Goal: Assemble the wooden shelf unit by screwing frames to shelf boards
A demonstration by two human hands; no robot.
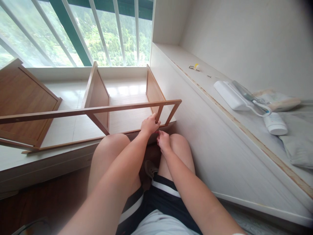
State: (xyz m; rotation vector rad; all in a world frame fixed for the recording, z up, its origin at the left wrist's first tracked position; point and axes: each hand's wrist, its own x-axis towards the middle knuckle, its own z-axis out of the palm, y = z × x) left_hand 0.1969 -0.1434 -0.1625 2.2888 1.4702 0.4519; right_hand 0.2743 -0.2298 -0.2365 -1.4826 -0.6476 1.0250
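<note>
Hands, two: one left hand point(149, 124), one right hand point(163, 141). Wooden frame point(130, 107), one — three upright panels point(99, 94) visible in it. Bare knees point(112, 143), two. Shoe point(151, 168), one showing. On the single ledge point(207, 88): one white bottle point(275, 124), one white case point(230, 95), one small metal piece point(193, 68) with a yellow bit, one tiny sliver point(209, 76). Green slanting post point(70, 31), one. Pale window bars point(97, 29) — several, too cut off for a sure count.

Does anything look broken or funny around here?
Yes, the long white ledge on the right looks damaged: a rough brown strip shows along its front edge, where the smooth white surface is missing.
</note>
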